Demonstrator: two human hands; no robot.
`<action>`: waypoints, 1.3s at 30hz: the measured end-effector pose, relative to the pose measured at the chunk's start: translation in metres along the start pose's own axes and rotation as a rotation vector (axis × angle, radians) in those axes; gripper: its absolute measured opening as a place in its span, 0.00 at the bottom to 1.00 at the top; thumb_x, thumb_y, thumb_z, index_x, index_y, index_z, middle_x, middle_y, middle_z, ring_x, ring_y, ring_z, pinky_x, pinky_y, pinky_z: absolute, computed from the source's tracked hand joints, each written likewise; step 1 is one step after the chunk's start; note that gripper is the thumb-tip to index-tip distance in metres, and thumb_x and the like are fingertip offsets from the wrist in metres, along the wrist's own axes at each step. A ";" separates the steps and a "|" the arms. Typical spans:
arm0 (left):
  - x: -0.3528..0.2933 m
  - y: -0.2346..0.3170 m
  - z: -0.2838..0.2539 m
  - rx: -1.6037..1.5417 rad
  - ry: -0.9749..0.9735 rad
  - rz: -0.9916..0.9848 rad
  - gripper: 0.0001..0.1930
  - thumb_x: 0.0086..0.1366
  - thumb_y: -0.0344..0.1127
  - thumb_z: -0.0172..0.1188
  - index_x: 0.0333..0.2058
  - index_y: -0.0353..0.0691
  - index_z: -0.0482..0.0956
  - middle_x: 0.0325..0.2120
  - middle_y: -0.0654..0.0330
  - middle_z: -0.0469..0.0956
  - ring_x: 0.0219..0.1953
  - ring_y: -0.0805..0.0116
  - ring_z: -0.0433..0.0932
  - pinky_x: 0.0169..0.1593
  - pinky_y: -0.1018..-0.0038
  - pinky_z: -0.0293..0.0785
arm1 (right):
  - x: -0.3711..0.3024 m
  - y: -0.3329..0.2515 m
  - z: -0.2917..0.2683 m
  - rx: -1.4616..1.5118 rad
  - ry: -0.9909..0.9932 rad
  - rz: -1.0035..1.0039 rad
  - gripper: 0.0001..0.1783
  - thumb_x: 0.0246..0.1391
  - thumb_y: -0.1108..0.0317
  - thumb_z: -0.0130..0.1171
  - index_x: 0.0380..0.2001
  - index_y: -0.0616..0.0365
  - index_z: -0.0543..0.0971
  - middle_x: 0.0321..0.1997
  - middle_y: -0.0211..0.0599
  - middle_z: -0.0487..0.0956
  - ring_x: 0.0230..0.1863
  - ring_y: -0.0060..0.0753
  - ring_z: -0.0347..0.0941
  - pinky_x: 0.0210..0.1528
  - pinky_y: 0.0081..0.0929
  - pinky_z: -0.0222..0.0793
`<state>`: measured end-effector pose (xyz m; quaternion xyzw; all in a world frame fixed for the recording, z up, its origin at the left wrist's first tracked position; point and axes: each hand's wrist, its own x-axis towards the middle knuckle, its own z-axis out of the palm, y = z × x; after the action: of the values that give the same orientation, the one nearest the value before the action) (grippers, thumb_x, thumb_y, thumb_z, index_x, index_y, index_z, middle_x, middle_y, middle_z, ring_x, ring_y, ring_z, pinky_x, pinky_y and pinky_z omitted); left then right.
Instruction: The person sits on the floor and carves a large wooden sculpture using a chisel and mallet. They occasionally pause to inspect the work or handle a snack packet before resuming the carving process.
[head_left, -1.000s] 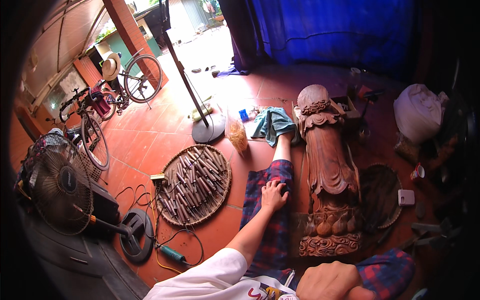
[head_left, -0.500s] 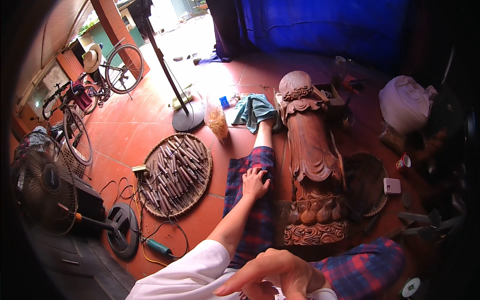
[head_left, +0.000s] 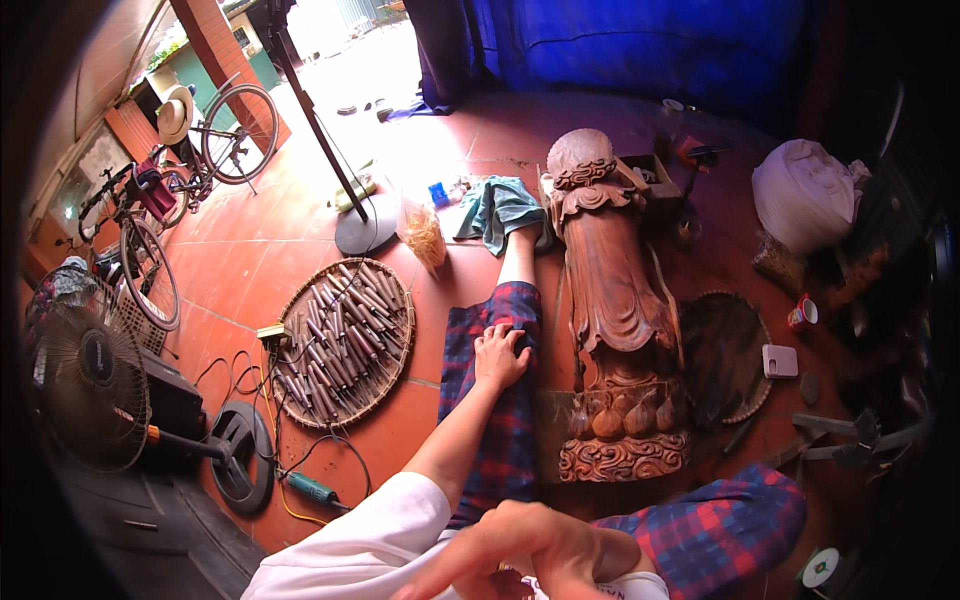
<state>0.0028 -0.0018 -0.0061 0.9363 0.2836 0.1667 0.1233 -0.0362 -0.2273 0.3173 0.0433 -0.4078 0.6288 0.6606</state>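
My left hand [head_left: 500,358] lies on the knee of my red-and-blue plaid trousers [head_left: 493,440], its fingers a little apart and nothing in it. In front of my chest, at the lower edge, is my right hand [head_left: 525,545]. It is bent over my white shirt [head_left: 345,550], with one finger stretched to the left and the others partly hidden under it; no held thing shows. Just right of my outstretched leg lies a carved reddish-brown wooden piece [head_left: 615,270], with a rounded pale top, draped folds, a row of bulbs and a swirled base.
Left of my leg, a round woven tray [head_left: 403,370] holds many carving tools [head_left: 345,340]. Nearby are a green power tool [head_left: 312,488], cords and a fan [head_left: 95,375]. A teal cloth [head_left: 500,212] covers my foot. On the right are a dark basket [head_left: 765,390] and white sack [head_left: 805,195].
The whole view has shifted slightly. My right hand has moved a little left and down across my shirt. My left hand stays on my knee.
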 end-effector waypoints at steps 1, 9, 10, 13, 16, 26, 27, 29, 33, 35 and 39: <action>0.001 0.001 0.000 -0.001 -0.002 -0.001 0.21 0.56 0.49 0.64 0.47 0.51 0.81 0.52 0.61 0.73 0.58 0.58 0.69 0.56 0.59 0.65 | -0.002 0.001 -0.002 0.004 0.033 -0.040 0.37 0.58 0.45 0.60 0.54 0.72 0.72 0.18 0.22 0.65 0.18 0.11 0.56 0.21 0.16 0.47; 0.001 0.001 -0.003 -0.015 -0.013 -0.011 0.21 0.56 0.49 0.64 0.47 0.50 0.81 0.53 0.60 0.73 0.58 0.58 0.68 0.56 0.58 0.65 | -0.018 -0.012 -0.006 -0.147 0.366 -0.093 0.12 0.59 0.69 0.63 0.41 0.68 0.80 0.31 0.32 0.79 0.32 0.16 0.73 0.37 0.13 0.64; 0.001 0.001 -0.003 -0.017 -0.015 -0.011 0.21 0.56 0.49 0.64 0.47 0.50 0.81 0.53 0.60 0.73 0.58 0.58 0.68 0.56 0.58 0.65 | -0.016 -0.012 -0.004 -0.121 0.370 -0.129 0.09 0.58 0.72 0.63 0.39 0.68 0.81 0.32 0.34 0.81 0.34 0.17 0.74 0.39 0.13 0.65; 0.001 0.001 -0.003 -0.009 -0.006 -0.008 0.21 0.56 0.49 0.63 0.47 0.50 0.81 0.53 0.60 0.73 0.58 0.58 0.68 0.56 0.59 0.65 | -0.010 -0.007 -0.005 -0.255 0.422 -0.204 0.25 0.62 0.55 0.53 0.24 0.70 0.79 0.14 0.39 0.71 0.12 0.22 0.55 0.16 0.26 0.44; 0.001 -0.001 -0.004 -0.009 -0.004 -0.009 0.21 0.56 0.50 0.63 0.47 0.50 0.81 0.53 0.60 0.73 0.58 0.58 0.68 0.56 0.59 0.65 | -0.010 -0.003 -0.014 -0.252 0.351 -0.228 0.38 0.69 0.44 0.41 0.22 0.69 0.79 0.13 0.36 0.69 0.11 0.22 0.54 0.15 0.27 0.43; 0.000 0.000 -0.005 -0.027 -0.011 -0.014 0.21 0.56 0.50 0.63 0.48 0.50 0.81 0.53 0.59 0.73 0.58 0.58 0.68 0.56 0.58 0.65 | -0.004 -0.005 -0.009 -0.327 0.353 -0.213 0.38 0.69 0.44 0.40 0.22 0.69 0.80 0.12 0.35 0.68 0.11 0.22 0.53 0.15 0.27 0.43; 0.000 0.000 -0.005 -0.029 -0.015 -0.015 0.21 0.56 0.50 0.63 0.48 0.50 0.81 0.53 0.59 0.73 0.58 0.58 0.68 0.56 0.58 0.65 | -0.004 -0.005 -0.009 -0.325 0.355 -0.210 0.38 0.69 0.44 0.40 0.22 0.69 0.80 0.12 0.35 0.68 0.11 0.22 0.53 0.15 0.27 0.43; 0.000 0.000 -0.005 -0.029 -0.021 -0.017 0.21 0.56 0.50 0.63 0.48 0.50 0.81 0.53 0.59 0.73 0.58 0.58 0.68 0.56 0.58 0.65 | -0.004 -0.005 -0.009 -0.311 0.356 -0.213 0.38 0.69 0.45 0.40 0.22 0.69 0.80 0.12 0.36 0.68 0.11 0.22 0.53 0.16 0.27 0.43; 0.000 0.000 -0.005 -0.025 -0.029 -0.023 0.21 0.57 0.50 0.63 0.48 0.50 0.81 0.53 0.59 0.73 0.58 0.58 0.68 0.57 0.58 0.64 | -0.006 -0.004 -0.010 -0.292 0.348 -0.215 0.36 0.69 0.47 0.42 0.23 0.69 0.80 0.12 0.36 0.68 0.12 0.23 0.54 0.16 0.27 0.43; 0.000 0.000 -0.005 -0.020 -0.026 -0.022 0.21 0.57 0.50 0.63 0.48 0.50 0.81 0.53 0.59 0.73 0.58 0.58 0.68 0.57 0.58 0.64 | -0.007 -0.005 -0.011 -0.289 0.341 -0.216 0.34 0.69 0.49 0.43 0.23 0.70 0.80 0.13 0.36 0.68 0.12 0.23 0.54 0.16 0.27 0.44; 0.000 -0.001 -0.003 -0.012 -0.021 -0.021 0.21 0.57 0.50 0.63 0.48 0.50 0.81 0.53 0.59 0.72 0.58 0.58 0.68 0.57 0.59 0.64 | -0.008 -0.005 -0.010 -0.277 0.338 -0.231 0.33 0.69 0.51 0.44 0.23 0.70 0.80 0.13 0.37 0.69 0.12 0.24 0.55 0.16 0.28 0.44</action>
<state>0.0009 -0.0009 -0.0033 0.9342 0.2909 0.1573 0.1334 -0.0263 -0.2289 0.3081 -0.1073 -0.3660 0.4855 0.7866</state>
